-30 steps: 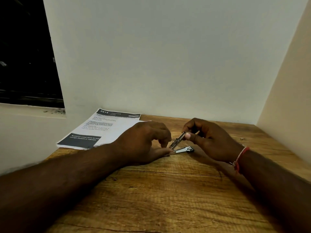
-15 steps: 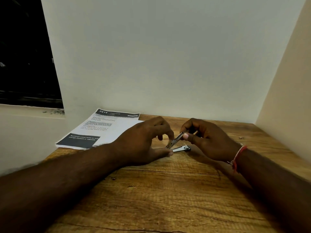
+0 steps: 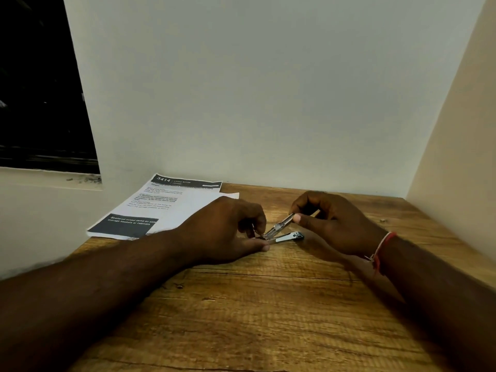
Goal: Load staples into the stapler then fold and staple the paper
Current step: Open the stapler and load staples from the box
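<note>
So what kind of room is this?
Probably a small desk nook at home: a wooden desk pushed into a corner of plain walls, a dark window on the left, and printed paper lying on it.

Wooden table (image 3: 255, 318) (grainy) meets pale walls (image 3: 268, 89), dark window (image 3: 40, 89).

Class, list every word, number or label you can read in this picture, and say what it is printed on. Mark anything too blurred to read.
"3414": white on the dark header band of the top printed sheet.
"LIVING ROOM": beside it on the same band.
"Scattered mixed items on sofa", then a second line about storage baskets or cabinets, only partly legible: dark box at the sheet's lower left.
Body paragraphs on the sheet: too small and blurred.
Stapler: no readable marking.
</note>
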The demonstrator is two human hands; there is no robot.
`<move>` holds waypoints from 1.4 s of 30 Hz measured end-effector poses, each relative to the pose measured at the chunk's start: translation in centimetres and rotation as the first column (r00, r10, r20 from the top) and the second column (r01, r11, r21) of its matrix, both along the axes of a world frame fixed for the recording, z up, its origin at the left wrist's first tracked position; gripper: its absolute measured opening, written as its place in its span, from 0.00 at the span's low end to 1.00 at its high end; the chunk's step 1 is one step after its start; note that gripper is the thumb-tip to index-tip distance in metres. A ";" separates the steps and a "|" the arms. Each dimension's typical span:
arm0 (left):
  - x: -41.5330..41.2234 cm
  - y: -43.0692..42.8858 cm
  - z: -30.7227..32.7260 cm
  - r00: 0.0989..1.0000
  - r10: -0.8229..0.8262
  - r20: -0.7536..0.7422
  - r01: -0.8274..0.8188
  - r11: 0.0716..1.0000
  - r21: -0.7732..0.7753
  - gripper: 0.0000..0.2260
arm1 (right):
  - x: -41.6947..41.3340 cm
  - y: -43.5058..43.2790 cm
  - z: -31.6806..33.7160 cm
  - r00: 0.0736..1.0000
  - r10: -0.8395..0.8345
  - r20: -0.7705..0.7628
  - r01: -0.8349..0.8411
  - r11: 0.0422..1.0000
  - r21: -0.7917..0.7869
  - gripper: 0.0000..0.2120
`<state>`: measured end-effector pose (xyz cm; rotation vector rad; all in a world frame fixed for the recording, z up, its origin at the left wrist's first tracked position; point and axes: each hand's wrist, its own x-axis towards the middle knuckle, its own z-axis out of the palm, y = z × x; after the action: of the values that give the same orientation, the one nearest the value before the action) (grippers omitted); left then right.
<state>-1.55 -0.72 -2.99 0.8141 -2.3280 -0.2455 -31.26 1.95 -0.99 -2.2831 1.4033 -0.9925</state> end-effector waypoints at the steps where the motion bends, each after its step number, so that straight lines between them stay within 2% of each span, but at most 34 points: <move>1: -0.1 0.0 -0.1 1.000 -0.001 0.008 0.001 1.000 0.005 0.12 | 0.0 0.0 0.0 1.000 -0.010 -0.015 0.010 1.000 0.010 0.03; 3: -0.2 0.1 -0.2 1.000 -0.006 0.013 0.006 1.000 0.005 0.11 | 0.2 0.2 0.0 0.999 -0.026 -0.026 0.026 1.000 0.001 0.05; 6: -0.4 0.2 -0.2 1.000 -0.014 0.010 0.014 1.000 0.003 0.10 | 0.8 0.7 0.1 0.995 -0.048 -0.086 0.039 0.995 -0.095 0.10; 13: -0.8 0.5 -0.3 1.000 -0.004 -0.017 0.004 1.000 0.003 0.12 | 2.6 1.2 0.0 0.934 -0.173 -0.312 0.081 0.955 -0.285 0.03; 19: -1.1 0.8 -0.2 1.000 -0.021 -0.023 0.021 0.999 0.025 0.11 | 2.9 1.7 0.6 0.935 -0.178 -0.306 0.107 0.966 -0.235 0.05; 24: -1.2 0.9 -0.1 0.999 -0.016 -0.039 0.017 0.999 0.042 0.10 | 3.4 2.1 0.7 0.926 -0.195 -0.322 0.114 0.961 -0.253 0.04; 29: -1.2 1.0 -0.3 0.998 -0.010 -0.056 0.013 0.999 0.053 0.11 | 4.3 2.3 0.4 0.899 -0.179 -0.399 0.106 0.974 -0.199 0.03; 34: -1.3 0.9 -0.4 0.996 0.002 -0.086 0.005 0.997 0.074 0.09 | 5.1 2.5 0.1 0.960 -0.124 -0.252 0.106 0.991 -0.084 0.03; 37: -1.3 0.8 -0.4 0.995 0.012 -0.099 -0.003 0.996 0.090 0.09 | 5.3 2.6 0.2 0.970 -0.121 -0.209 0.117 0.993 -0.032 0.04; 42: -1.3 0.8 -0.6 0.993 0.016 -0.120 -0.001 0.992 0.125 0.09 | 5.4 2.3 0.1 0.987 -0.145 -0.062 0.153 0.978 0.143 0.07</move>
<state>-2.83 0.07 -3.55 0.8456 -2.2128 -0.4292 -25.86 4.23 -0.90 -2.1369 1.6319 -0.8462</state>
